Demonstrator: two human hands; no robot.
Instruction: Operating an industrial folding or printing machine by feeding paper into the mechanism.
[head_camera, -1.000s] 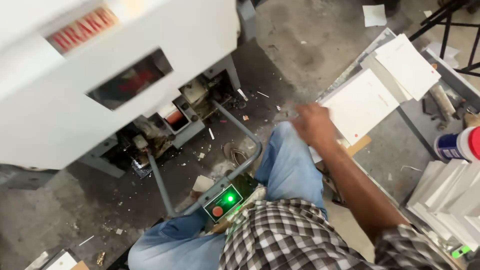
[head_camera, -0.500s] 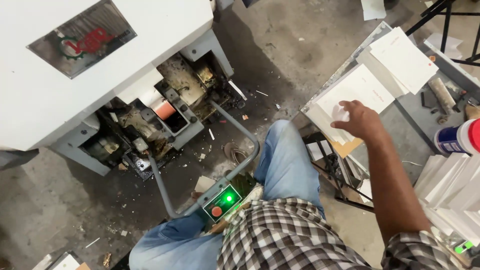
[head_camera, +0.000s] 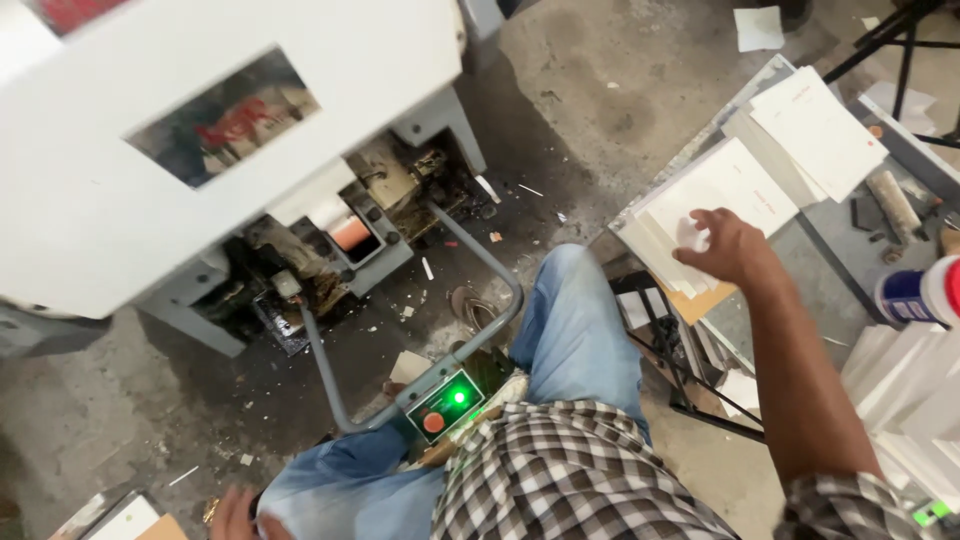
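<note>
The right hand is stretched out over a stack of white paper sheets lying on the grey metal table. Its fingers are spread and curled lightly, tips pressed onto the top sheet; whether they have pinched a sheet I cannot tell. Beyond the fingertips lies a second pile of white sheets, partly overlapping the first. Off to the wrist side stands a white bottle with a blue label and red cap. The left hand shows only at the bottom edge, fingers bent, resting against the knee of the blue jeans; its grip is too cut off to judge. Ahead of that hand sits a grey control box with a lit green lamp and a red button, and past it the large white machine.
</note>
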